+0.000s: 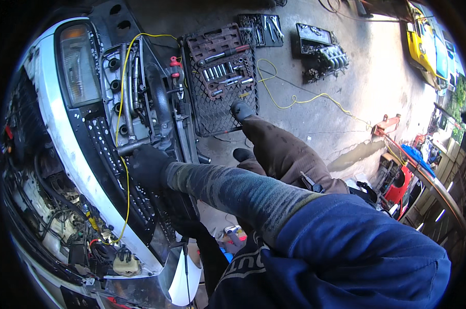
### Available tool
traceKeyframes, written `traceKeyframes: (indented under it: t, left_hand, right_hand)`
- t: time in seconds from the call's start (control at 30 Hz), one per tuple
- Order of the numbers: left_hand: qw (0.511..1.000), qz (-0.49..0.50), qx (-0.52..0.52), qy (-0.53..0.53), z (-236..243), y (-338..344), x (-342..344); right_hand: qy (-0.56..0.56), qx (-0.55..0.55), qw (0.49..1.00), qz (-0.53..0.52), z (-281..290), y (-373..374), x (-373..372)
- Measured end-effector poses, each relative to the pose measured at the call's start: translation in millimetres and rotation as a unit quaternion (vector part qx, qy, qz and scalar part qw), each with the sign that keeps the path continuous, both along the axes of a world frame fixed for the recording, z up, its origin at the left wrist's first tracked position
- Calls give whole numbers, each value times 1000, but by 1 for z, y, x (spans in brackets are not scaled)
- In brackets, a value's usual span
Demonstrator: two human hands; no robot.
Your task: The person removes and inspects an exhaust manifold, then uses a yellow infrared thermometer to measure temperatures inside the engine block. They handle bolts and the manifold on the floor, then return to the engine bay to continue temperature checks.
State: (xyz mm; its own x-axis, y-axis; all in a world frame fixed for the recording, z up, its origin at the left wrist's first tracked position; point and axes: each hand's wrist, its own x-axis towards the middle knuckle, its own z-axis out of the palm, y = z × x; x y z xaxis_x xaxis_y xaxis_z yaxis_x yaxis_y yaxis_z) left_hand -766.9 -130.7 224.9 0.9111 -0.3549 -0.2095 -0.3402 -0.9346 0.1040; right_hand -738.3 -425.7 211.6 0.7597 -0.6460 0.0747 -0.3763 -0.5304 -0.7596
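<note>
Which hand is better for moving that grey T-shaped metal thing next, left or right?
Probably the right hand: it's right beside the grey T-shaped metal thing, though I can't tell if it's gripping it. The left hand is farther away, lower in the view.

Pictured in dull grey metal, a T-bar, lying to the right of the headlight. Has the crosspiece below the headlight's lower right corner, set slightly aslant, with a bare, blunt left end dipping lower than the right. Extends upward from there as a slimmer shaft, roughly parallel to the headlight's long side, reaching level with its upper half.
</note>
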Motion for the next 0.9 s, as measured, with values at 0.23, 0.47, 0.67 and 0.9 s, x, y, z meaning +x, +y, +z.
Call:
traceKeyframes:
  t: [0.23, 0.47, 0.67, 0.9]
  left_hand:
    - [1000, -13, 8, -5, -11, 14, 6]
    - [1000, -16, -9, -12, -21, 29, 10]
    - [998, -35, -35, -27, -40, 32, 13]
    - [984, -145, -94, -49, -109, 13, 11]
  right_hand:
    - [-54, -45, 997, 11, -8, 7, -2]
    - [-33, -74, 997, -1, -9, 11, 0]
    - [-121, -40, 992, -20, -23, 18, 3]
    - [-307, -133, 932, -139, -52, 31, 39]
